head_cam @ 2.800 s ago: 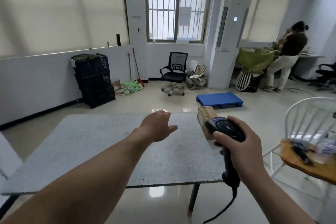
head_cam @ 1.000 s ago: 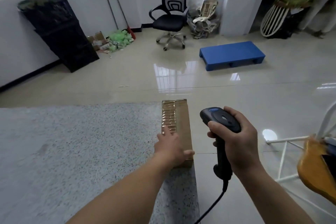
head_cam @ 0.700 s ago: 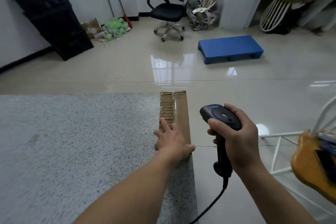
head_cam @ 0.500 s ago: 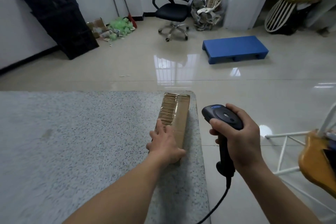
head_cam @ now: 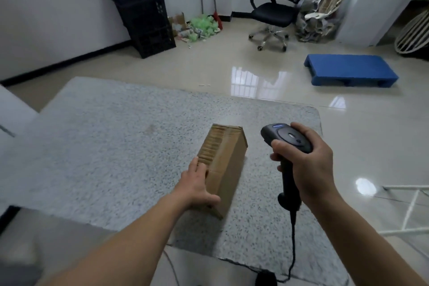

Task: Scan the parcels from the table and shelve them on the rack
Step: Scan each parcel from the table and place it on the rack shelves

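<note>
A long brown cardboard parcel (head_cam: 226,162) wrapped in clear tape lies on the speckled grey table (head_cam: 104,146), tipped up on one long edge. My left hand (head_cam: 197,183) grips its near end, fingers on top and thumb round the near corner. My right hand (head_cam: 306,165) holds a black corded barcode scanner (head_cam: 286,139) by the handle, just right of the parcel, its head pointing forward. The cable hangs down over the table's near edge. No rack is in view.
Beyond the table lies glossy tile floor with a blue plastic pallet (head_cam: 350,69) at right, a black office chair (head_cam: 276,7), and stacked black crates (head_cam: 144,7) by the wall. A white wire chair frame (head_cam: 413,211) stands close at the right.
My left hand reached out, took the parcel at the table's right edge, and pulled it inward and toward me, turning and tipping it. The scanner hand stayed beside it.
</note>
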`<state>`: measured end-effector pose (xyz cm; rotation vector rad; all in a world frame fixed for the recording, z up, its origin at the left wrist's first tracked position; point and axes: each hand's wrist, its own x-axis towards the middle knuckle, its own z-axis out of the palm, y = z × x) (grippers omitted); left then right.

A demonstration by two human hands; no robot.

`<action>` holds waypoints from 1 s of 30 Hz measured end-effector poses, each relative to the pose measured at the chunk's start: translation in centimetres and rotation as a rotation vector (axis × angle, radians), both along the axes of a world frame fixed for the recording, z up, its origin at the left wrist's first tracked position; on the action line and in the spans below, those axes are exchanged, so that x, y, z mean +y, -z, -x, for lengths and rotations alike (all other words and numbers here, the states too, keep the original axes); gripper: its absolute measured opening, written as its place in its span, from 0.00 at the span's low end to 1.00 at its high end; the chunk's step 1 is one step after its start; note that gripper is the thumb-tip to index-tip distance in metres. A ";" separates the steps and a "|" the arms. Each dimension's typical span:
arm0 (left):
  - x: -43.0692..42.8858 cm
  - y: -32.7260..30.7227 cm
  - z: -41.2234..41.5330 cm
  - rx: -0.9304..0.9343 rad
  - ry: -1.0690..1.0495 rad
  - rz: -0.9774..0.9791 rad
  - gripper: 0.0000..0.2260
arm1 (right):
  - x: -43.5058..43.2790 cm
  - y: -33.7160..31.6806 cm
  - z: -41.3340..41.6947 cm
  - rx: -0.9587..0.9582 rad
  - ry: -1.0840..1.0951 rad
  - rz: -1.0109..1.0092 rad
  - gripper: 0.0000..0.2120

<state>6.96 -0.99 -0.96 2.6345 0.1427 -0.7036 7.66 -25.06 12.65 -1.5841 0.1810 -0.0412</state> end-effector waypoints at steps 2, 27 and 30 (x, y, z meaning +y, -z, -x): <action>3.7 -0.1 1.6 -0.005 -0.072 0.107 0.41 | 2.5 0.4 0.8 0.003 -0.025 0.014 0.24; 8.1 -1.4 3.6 0.009 -0.287 -0.081 0.39 | 7.8 -0.2 4.1 -0.006 -0.084 -0.015 0.28; 9.2 -2.3 3.9 0.052 -0.342 0.275 0.39 | 8.1 -0.3 4.3 -0.009 -0.071 -0.018 0.34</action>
